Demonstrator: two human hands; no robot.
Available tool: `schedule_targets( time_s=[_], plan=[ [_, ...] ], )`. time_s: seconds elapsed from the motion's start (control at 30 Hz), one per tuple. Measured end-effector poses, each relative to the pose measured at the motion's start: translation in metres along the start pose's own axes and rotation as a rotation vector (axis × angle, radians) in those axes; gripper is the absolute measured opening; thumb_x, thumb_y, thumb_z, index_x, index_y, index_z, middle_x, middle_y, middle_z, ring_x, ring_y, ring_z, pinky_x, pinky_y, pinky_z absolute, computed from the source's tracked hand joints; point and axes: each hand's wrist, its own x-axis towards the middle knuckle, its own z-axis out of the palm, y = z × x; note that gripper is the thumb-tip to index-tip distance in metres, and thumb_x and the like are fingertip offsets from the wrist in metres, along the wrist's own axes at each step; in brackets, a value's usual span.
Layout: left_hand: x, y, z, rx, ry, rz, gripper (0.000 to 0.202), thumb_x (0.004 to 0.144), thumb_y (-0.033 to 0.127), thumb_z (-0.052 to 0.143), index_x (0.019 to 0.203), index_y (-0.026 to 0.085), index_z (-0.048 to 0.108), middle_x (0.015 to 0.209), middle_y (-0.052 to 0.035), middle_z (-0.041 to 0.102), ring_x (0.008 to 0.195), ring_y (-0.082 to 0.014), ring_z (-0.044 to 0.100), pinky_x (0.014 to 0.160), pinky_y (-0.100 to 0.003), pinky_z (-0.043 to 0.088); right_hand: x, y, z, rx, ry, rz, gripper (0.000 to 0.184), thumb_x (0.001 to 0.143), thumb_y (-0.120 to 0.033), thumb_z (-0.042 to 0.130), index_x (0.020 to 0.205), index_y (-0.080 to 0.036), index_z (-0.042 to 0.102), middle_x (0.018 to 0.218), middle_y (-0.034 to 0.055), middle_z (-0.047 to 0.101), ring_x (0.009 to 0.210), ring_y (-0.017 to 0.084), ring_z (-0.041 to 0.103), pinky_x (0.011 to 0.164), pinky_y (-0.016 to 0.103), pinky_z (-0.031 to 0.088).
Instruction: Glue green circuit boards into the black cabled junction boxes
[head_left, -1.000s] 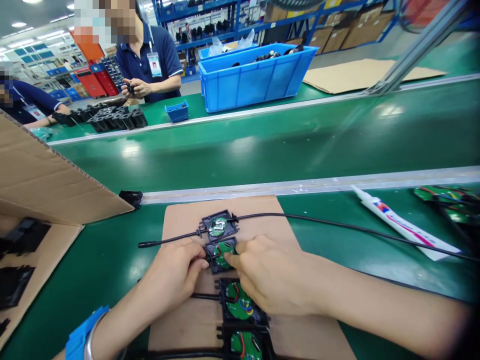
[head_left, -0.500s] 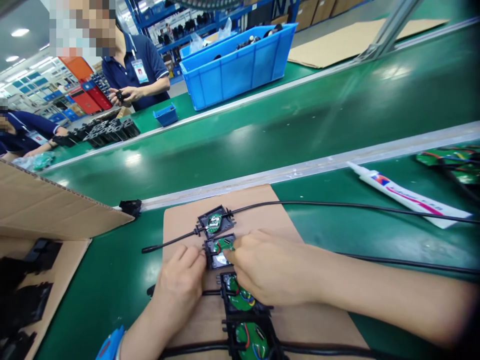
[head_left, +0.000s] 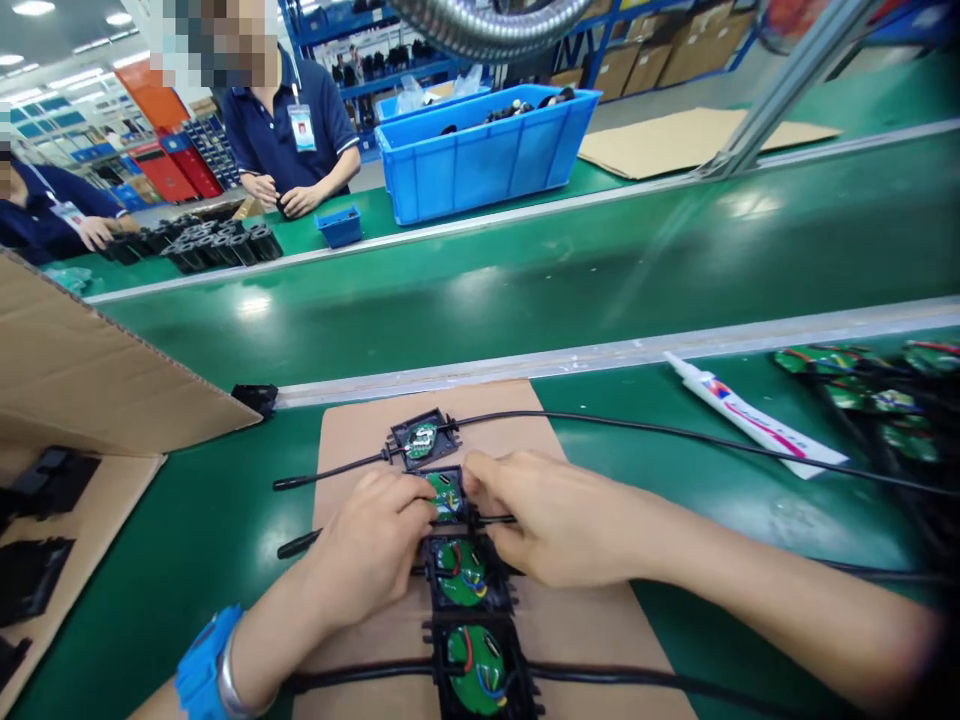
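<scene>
Four-sided black plastic housings with green circuit boards lie in a column on a cardboard sheet (head_left: 592,640). My left hand (head_left: 379,540) has curled fingers on the left edge of the second black plastic housing (head_left: 450,492) from the top, fingertips over its board. On that housing's right edge, the fingers of my right hand (head_left: 551,515) close around the spot where a black cable (head_left: 495,519) leaves it. Above sits another housing (head_left: 425,440) with its cable running right. Below are a third housing (head_left: 469,575) and a fourth housing (head_left: 484,670), with coloured wires on their boards.
A white glue tube (head_left: 757,420) lies at right, near a stack of wired circuit boards (head_left: 885,390). An open carton (head_left: 112,360) with black parts stands at left. Across the green belt (head_left: 465,295) are a blue bin (head_left: 487,160) and two co-workers, one a person in navy (head_left: 289,130).
My right hand has moved from over the second housing's board to its right edge. My left fingers have shifted onto the board's left side. The camera view has tilted slightly.
</scene>
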Motion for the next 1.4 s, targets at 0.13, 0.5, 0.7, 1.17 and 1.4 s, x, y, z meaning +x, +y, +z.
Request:
schedule_targets(
  time_s=[0.13,0.5,0.7,1.17,1.4],
  plan=[
    [-0.001,-0.005,0.007,-0.011,0.005,-0.001,0.025,0.089,0.007,0.041,0.098,0.018,0.062,0.11,-0.0066,0.063,0.091,-0.0211,0.055,0.083,-0.038,0.047,-0.005,0.001,0.013,-0.069,0.006,-0.007,0.007,0.08,-0.015,0.047,0.078,-0.017,0.053,0.078,0.0063,0.064,0.073,0.019,0.06,0.063,0.028,0.039],
    [-0.004,-0.001,0.012,0.008,-0.002,-0.016,0.03,0.088,0.003,0.039,0.104,0.016,0.061,0.108,-0.0065,0.064,0.094,-0.0224,0.055,0.084,-0.038,0.048,0.013,0.014,0.025,0.035,-0.009,0.055,0.037,0.098,-0.02,0.027,0.073,-0.016,0.054,0.065,0.0036,0.061,0.057,0.012,0.053,0.058,0.025,0.035],
    [-0.003,0.003,0.01,0.063,-0.063,-0.063,0.034,0.084,0.0,0.04,0.11,0.016,0.056,0.102,-0.0091,0.063,0.092,-0.0251,0.055,0.081,-0.042,0.05,0.015,0.008,0.021,-0.344,-0.093,-0.049,0.022,0.084,-0.006,0.042,0.076,-0.011,0.062,0.071,0.0088,0.065,0.057,0.016,0.054,0.054,0.029,0.029],
    [-0.003,0.004,0.01,0.088,-0.062,-0.071,0.041,0.084,0.001,0.04,0.123,0.015,0.045,0.097,-0.0083,0.061,0.087,-0.024,0.054,0.079,-0.041,0.051,0.011,0.003,0.032,0.03,-0.01,0.158,0.031,0.093,-0.012,0.032,0.075,-0.013,0.057,0.064,0.003,0.059,0.054,0.011,0.048,0.055,0.026,0.032],
    [0.003,0.005,0.012,0.103,-0.085,-0.035,0.061,0.076,-0.003,0.043,0.134,0.015,0.041,0.102,-0.0071,0.059,0.09,-0.0232,0.051,0.085,-0.042,0.047,0.02,-0.002,0.02,-0.316,-0.201,0.039,0.026,0.088,-0.009,0.042,0.08,-0.01,0.066,0.078,0.0114,0.068,0.07,0.021,0.063,0.061,0.03,0.038]
  ],
)
